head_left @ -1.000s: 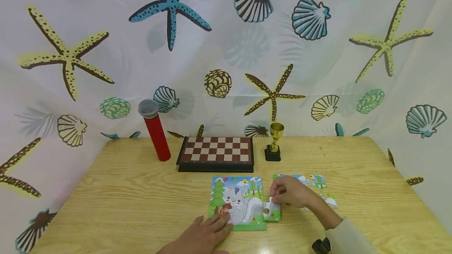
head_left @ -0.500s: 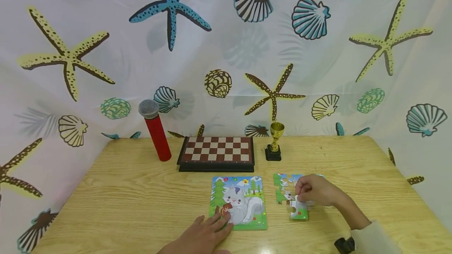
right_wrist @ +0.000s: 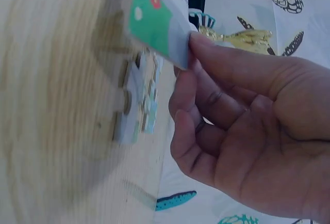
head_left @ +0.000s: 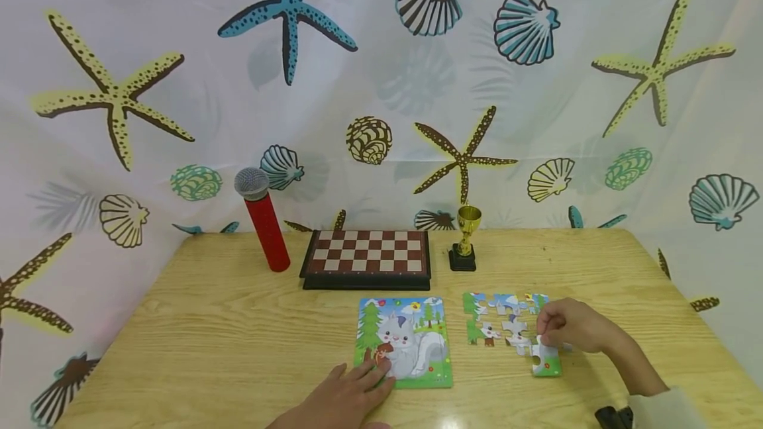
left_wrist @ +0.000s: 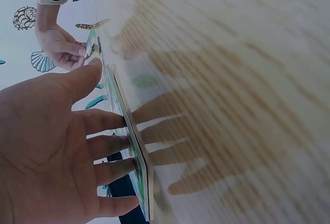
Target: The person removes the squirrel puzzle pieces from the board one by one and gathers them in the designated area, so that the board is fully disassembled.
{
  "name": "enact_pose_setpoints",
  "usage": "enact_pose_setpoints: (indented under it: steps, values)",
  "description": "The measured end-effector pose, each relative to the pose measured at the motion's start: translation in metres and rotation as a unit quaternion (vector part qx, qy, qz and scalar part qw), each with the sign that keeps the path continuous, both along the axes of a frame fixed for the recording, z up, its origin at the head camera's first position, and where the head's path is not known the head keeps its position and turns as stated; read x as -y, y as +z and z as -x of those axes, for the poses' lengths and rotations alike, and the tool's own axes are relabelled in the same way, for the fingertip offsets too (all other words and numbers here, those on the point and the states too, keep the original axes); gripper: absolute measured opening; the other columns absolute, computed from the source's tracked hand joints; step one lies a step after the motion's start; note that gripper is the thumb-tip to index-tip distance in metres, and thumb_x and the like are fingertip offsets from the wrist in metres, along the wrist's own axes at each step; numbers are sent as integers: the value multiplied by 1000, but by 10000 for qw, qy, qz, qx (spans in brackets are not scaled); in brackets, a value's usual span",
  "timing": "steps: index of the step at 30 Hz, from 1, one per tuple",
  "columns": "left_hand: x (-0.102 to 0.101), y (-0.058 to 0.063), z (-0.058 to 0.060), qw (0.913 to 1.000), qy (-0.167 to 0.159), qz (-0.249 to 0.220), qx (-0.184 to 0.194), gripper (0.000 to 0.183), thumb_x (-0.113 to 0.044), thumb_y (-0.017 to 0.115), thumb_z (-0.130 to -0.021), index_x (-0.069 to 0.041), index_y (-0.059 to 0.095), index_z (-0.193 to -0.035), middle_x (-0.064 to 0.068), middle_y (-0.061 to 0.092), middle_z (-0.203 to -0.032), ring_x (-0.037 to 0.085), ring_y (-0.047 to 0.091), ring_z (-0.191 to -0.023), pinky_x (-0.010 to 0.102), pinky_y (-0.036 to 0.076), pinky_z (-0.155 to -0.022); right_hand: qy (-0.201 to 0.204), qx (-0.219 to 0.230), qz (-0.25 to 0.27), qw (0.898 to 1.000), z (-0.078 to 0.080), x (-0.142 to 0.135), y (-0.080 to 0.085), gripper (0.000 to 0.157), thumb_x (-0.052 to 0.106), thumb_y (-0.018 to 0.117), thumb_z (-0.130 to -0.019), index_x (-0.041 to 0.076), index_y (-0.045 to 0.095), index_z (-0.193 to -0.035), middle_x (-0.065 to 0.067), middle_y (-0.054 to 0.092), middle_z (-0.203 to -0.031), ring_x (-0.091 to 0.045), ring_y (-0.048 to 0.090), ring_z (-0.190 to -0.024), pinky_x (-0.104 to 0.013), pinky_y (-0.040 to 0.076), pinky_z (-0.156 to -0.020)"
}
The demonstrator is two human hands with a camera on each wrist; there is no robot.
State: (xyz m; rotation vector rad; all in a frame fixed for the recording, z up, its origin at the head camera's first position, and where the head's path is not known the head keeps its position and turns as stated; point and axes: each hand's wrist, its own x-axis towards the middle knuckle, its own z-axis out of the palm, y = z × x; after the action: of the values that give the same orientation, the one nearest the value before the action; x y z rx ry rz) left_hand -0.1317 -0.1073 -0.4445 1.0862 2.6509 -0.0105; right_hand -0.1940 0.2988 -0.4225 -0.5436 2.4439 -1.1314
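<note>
A square squirrel picture board (head_left: 423, 376) lies on the table in the head view. The fingertips of my left hand (head_left: 342, 399) rest on its front edge; in the left wrist view those fingers are spread and nearly straight. To the right, my right hand (head_left: 578, 328) pinches a corner puzzle piece (head_left: 551, 366) between thumb and index finger. The right wrist view shows this puzzle piece (right_wrist: 154, 20), green and grey with a red flower, tilted above the tabletop. Loose puzzle pieces (head_left: 514, 331) lie in loose rows beside the board, partly hidden by the right hand.
Behind the board stands a folded chessboard case (head_left: 366, 253), with a red microphone (head_left: 266, 230) on its left. A small gold trophy cup (head_left: 465, 240) is on its right. A patterned cloth (head_left: 381, 85) hangs along the back of the wooden table (head_left: 226, 336).
My right hand has carried the puzzle piece rightward, from beside the board's right edge to the right end of the loose pieces. My left hand stays on the board.
</note>
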Motion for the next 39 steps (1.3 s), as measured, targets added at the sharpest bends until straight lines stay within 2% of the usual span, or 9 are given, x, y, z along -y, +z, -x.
enact_pose_setpoints:
  steps: [11, 19, 24, 26, 32, 39]
  values:
    - [3, -4, 2, 10000, -21, -58, -27, 65, -62, 37, -93, -19, 47, -141, 3, 40, -151, 25, 38, -139, 57, 44, -95, -177, 190, -130, 9996, -8, -15, -2, 7, 2, 67, -84, -1, 60, -84, -6, 60, -75, -7, 50, -63, -22, 44, -57]
    - [1, 1, 1, 10000, 22, 0, -19, 65, -61, 39, -93, -18, 47, -141, 3, 40, -151, 24, 38, -139, 56, 43, -96, -405, -22, -598, 9974, -11, -15, -6, 9, 5, 71, -82, 0, 63, -82, -2, 55, -71, -9, 46, -62, -22, 40, -55]
    - [0, 3, 0, 9999, 16, 100, -9, 65, -62, 40, -92, -19, 47, -141, 2, 40, -151, 24, 38, -139, 56, 44, -96, -606, -264, -793, 9947, -12, -12, -5, 4, 4, 68, -82, 2, 65, -81, -1, 55, -70, -9, 45, -62, -22, 39, -55]
    - [0, 3, 1, 9999, 5, 122, -9, 65, -62, 40, -92, -19, 48, -141, 2, 40, -151, 24, 39, -138, 55, 44, -96, -623, -340, -795, 9943, -10, -8, -4, 2, 4, 67, -83, 2, 65, -83, -1, 57, -71, -10, 46, -63, -22, 40, -56]
    - [0, 3, 2, 9999, 59, 40, 153, 65, -62, 39, -93, -20, 47, -141, 3, 39, -151, 24, 39, -138, 56, 42, -97, -347, -513, -433, 9971, -3, 13, -4, 6, 6, 66, -85, 1, 65, -88, -3, 61, -77, -8, 50, -65, -22, 45, -57]
    - [-1, 5, 3, 9979, 248, -120, 587, 67, -64, 37, -92, -19, 46, -141, 4, 36, -153, 25, 37, -139, 55, 39, -101, -72, -536, -66, 9985, 3, 56, -2, 7, 6, 64, -88, 0, 64, -91, -5, 63, -78, -8, 55, -64, -20, 47, -57]
